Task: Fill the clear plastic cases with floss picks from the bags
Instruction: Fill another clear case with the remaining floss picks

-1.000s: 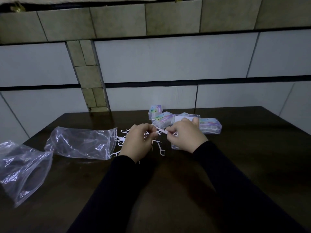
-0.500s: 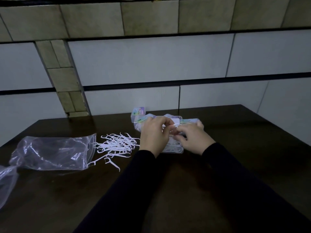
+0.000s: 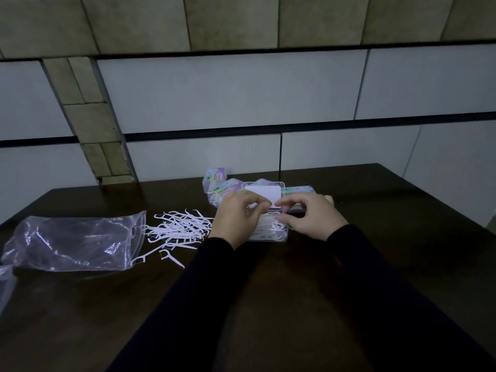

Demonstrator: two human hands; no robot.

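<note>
Both hands work floss picks into an open clear plastic case (image 3: 268, 232) at the surface's centre.

Left hand (image 3: 236, 218) and right hand (image 3: 311, 216) meet over the case, fingertips curled together; whether either grip pinches a pick I cannot tell. Loose floss picks (image 3: 179, 229) lie at nine o'clock, spilled near the bag (image 3: 72, 242) for easy reach; filled cases (image 3: 222, 183) wait at twelve.

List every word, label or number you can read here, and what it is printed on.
No text can be read.
Coloured labels on the closed cases behind the hands: print too small and blurred.
White panel on the open case's lid: shows no print.
Plastic bag: no print visible.
</note>
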